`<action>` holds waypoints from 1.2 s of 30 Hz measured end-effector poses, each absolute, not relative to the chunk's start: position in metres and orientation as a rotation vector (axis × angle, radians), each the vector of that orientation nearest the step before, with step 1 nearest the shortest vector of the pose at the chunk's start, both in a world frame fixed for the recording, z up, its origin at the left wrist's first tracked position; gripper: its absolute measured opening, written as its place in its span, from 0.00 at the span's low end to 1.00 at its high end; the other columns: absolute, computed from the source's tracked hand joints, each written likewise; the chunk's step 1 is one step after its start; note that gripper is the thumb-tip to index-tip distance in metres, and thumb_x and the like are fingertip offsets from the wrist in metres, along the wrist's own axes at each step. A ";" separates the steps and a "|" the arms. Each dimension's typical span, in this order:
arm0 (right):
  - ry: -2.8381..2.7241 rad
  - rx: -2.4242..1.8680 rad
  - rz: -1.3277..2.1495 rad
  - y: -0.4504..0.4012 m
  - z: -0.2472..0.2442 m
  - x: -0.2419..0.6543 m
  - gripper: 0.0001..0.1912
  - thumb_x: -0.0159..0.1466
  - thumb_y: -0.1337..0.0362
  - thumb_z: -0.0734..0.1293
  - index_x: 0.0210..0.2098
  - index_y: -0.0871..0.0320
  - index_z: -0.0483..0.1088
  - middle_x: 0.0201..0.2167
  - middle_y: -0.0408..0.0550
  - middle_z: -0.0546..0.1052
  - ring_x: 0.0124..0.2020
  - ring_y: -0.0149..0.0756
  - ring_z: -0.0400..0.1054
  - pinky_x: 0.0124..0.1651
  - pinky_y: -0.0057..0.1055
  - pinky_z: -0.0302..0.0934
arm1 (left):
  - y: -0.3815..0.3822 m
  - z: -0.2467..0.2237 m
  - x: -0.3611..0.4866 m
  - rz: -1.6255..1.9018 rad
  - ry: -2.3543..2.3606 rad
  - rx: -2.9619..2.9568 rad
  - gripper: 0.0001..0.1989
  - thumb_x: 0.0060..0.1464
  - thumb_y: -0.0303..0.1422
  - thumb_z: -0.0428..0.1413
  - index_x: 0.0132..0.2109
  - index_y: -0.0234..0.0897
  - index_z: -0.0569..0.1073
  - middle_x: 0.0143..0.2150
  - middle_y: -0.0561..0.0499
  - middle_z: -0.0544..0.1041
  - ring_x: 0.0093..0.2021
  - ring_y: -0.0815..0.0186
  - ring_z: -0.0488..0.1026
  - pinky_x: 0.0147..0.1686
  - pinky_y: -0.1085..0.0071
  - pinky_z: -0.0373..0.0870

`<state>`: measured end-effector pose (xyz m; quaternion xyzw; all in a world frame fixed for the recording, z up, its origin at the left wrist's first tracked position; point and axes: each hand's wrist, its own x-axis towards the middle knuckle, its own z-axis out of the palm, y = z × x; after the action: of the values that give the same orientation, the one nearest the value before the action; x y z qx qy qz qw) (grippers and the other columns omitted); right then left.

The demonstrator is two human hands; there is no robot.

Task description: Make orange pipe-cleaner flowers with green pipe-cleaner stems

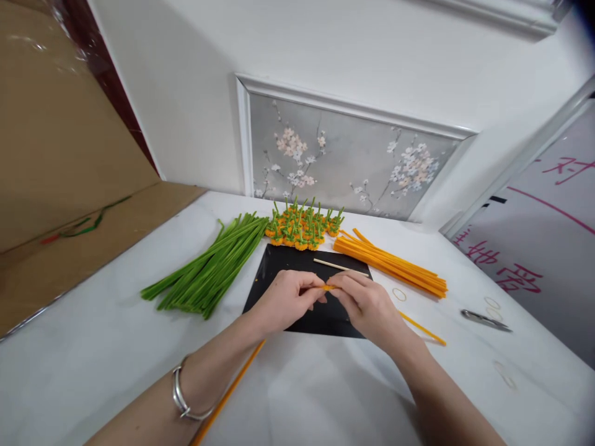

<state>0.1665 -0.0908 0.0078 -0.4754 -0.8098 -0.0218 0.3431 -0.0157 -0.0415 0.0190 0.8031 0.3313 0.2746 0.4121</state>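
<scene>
Over a black mat (302, 322), my left hand (290, 297) and my right hand (360, 300) meet fingertip to fingertip. Both pinch a small orange piece (329, 287) of fuzzy stem between them. One long orange stem (232, 390) runs beneath my left forearm toward the bottom edge; whether it joins the pinched piece is hidden. Another orange stem (423, 328) shows to the right of my right wrist. A thin pale stick (339, 267) lies across the mat just beyond my fingers.
Green stems (209, 266) lie in a pile at left. Small orange-and-green pieces (302, 229) stand grouped behind the mat. An orange stem bundle (390, 265) is at right, near rubber bands (398, 295) and metal snips (486, 320). A white wall (199, 124) rises behind.
</scene>
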 end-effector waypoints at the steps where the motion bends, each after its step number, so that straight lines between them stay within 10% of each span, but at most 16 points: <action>1: -2.119 -1.261 -0.031 -0.091 0.007 0.166 0.09 0.68 0.66 0.58 0.39 0.56 0.70 0.35 0.47 0.75 0.36 0.33 0.70 0.38 0.28 0.63 | -0.043 0.019 -0.015 0.689 0.853 2.055 0.11 0.55 0.28 0.50 0.35 0.35 0.77 0.30 0.52 0.79 0.26 0.70 0.72 0.28 0.77 0.65; 36: -2.150 -1.384 -0.520 -0.099 0.005 0.150 0.10 0.59 0.75 0.59 0.25 0.57 0.65 0.23 0.45 0.69 0.26 0.33 0.60 0.30 0.31 0.47 | -0.054 0.021 -0.009 0.756 0.965 2.355 0.11 0.50 0.25 0.49 0.21 0.34 0.68 0.18 0.57 0.61 0.22 0.73 0.56 0.23 0.74 0.50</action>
<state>0.1498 -0.0988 0.0051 -0.5118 -0.7949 -0.1921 0.2631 -0.0090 -0.0537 0.0214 0.8609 0.3529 0.2764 0.2407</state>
